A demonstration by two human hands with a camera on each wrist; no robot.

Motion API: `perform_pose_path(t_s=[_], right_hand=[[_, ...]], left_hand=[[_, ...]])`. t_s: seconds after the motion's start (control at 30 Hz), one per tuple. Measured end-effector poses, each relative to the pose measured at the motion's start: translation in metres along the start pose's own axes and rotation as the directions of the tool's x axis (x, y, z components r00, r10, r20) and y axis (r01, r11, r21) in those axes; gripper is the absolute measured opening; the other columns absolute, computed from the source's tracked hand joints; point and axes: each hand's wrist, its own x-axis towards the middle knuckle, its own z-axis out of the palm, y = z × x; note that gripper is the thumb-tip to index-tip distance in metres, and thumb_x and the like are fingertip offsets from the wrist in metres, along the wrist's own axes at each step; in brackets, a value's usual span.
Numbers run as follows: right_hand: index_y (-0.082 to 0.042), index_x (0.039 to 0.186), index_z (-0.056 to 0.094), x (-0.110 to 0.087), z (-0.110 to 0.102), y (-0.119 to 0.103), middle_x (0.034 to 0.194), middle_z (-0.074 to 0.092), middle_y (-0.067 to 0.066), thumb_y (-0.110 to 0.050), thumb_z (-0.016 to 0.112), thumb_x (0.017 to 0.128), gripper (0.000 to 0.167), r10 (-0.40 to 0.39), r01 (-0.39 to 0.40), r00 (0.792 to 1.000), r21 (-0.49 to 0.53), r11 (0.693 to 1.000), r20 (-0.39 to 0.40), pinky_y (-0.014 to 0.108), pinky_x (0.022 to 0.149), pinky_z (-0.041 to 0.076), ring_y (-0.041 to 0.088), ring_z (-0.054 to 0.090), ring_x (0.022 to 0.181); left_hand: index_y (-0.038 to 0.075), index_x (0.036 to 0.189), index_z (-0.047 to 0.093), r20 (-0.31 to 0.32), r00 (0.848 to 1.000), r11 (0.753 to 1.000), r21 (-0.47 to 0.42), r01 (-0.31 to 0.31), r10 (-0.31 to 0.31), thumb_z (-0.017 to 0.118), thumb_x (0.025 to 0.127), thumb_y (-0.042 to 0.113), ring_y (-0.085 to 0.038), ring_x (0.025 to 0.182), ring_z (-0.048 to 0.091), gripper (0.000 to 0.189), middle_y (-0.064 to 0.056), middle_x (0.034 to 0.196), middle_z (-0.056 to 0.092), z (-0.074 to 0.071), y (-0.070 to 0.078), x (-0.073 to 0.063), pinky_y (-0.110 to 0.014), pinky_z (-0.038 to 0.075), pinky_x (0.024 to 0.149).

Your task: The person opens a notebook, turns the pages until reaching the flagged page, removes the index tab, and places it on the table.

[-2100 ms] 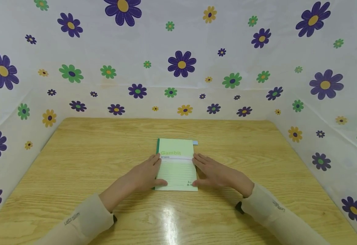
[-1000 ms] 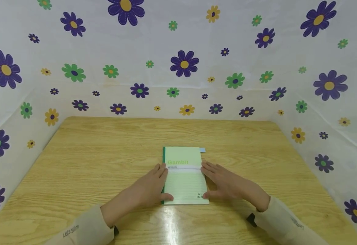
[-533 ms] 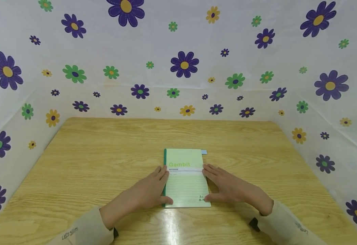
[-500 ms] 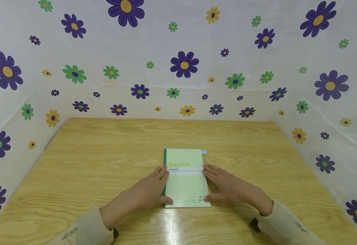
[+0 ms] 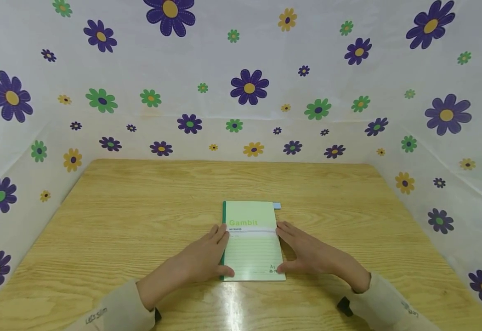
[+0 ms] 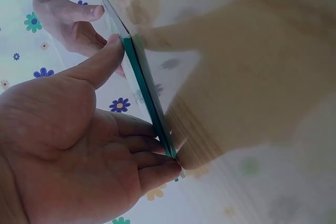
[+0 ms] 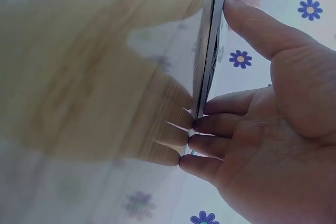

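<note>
A pale green notebook point(image 5: 253, 250) printed "Gambit" lies flat on the table, its dark green spine to the left. A light blue tab point(image 5: 277, 206) sticks out at its upper right. My left hand point(image 5: 205, 255) touches the spine side with nearly straight fingers, its thumb over the cover's lower left. At the opposite edge, my right hand point(image 5: 311, 253) has fingertips against the side and thumb at the lower right corner. In the left wrist view, the green spine point(image 6: 144, 85) meets the fingertips; in the right wrist view, fingertips meet the page edges point(image 7: 210, 45).
The glossy wood-grain table point(image 5: 150, 193) reflects light in front of the notebook. White cloth with purple, green and orange flowers point(image 5: 249, 87) encloses the table at the back and both sides. Light sleeves point(image 5: 116, 305) cover both forearms.
Over the earlier frames the notebook slid toward me and slightly right, with both hands staying at its sides. During the last half second it has hardly moved.
</note>
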Motion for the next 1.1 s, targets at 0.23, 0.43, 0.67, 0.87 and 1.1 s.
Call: perform_pose_path(t_s=[0.23, 0.43, 0.67, 0.87, 1.1], right_hand=[[0.009, 0.159, 0.024, -0.0027, 0.0014, -0.0006, 0.169, 0.014, 0.025, -0.054, 0.071, 0.094, 0.102, 0.016, -0.016, 1.0, 0.016, 1.0, 0.016, 0.061, 0.12, 0.025, 0.043, 0.012, 0.156], [0.01, 0.159, 0.025, -0.0065, 0.0021, -0.0036, 0.169, 0.014, 0.026, -0.052, 0.071, 0.095, 0.1, 0.009, -0.01, 1.0, 0.03, 1.0, 0.011, 0.062, 0.119, 0.024, 0.044, 0.012, 0.155], [0.012, 0.159, 0.022, -0.0079, 0.0023, -0.0071, 0.168, 0.013, 0.027, -0.049, 0.074, 0.094, 0.103, 0.027, -0.027, 1.0, 0.045, 0.999, -0.001, 0.061, 0.119, 0.024, 0.045, 0.012, 0.155], [0.012, 0.158, 0.022, -0.0078, 0.0038, -0.0076, 0.168, 0.014, 0.028, -0.047, 0.077, 0.092, 0.104, 0.041, -0.04, 0.999, 0.049, 0.998, -0.012, 0.061, 0.119, 0.025, 0.045, 0.012, 0.155], [0.012, 0.158, 0.021, -0.008, 0.0038, -0.007, 0.167, 0.013, 0.03, -0.048, 0.076, 0.093, 0.104, 0.034, -0.033, 0.999, 0.076, 0.997, -0.016, 0.064, 0.118, 0.024, 0.048, 0.011, 0.154]], left_hand=[[-0.011, 0.157, 0.029, 0.015, 1.0, 1.0, 0.024, -0.009, 0.008, 0.067, 0.096, 0.053, -0.043, 0.155, 0.015, 0.096, -0.028, 0.167, 0.015, 0.0021, 0.0025, -0.0019, -0.048, 0.028, 0.122], [-0.01, 0.157, 0.03, 0.012, 1.0, 0.999, 0.046, -0.01, 0.009, 0.067, 0.095, 0.054, -0.042, 0.155, 0.016, 0.096, -0.027, 0.167, 0.017, 0.0042, 0.0032, -0.002, -0.048, 0.029, 0.121], [-0.01, 0.157, 0.031, 0.005, 1.0, 0.999, 0.041, -0.006, 0.006, 0.068, 0.095, 0.053, -0.042, 0.155, 0.017, 0.096, -0.028, 0.167, 0.018, 0.0045, 0.0059, -0.0032, -0.049, 0.029, 0.121], [-0.011, 0.156, 0.031, 0.001, 1.0, 1.0, 0.029, -0.004, 0.004, 0.069, 0.095, 0.051, -0.043, 0.154, 0.017, 0.095, -0.029, 0.166, 0.018, 0.0048, 0.0072, -0.0044, -0.049, 0.029, 0.121], [-0.011, 0.156, 0.031, 0.003, 1.0, 1.0, 0.023, 0.0, 0.0, 0.069, 0.095, 0.051, -0.042, 0.155, 0.017, 0.095, -0.028, 0.167, 0.018, 0.0051, 0.0075, -0.0045, -0.048, 0.029, 0.121]])
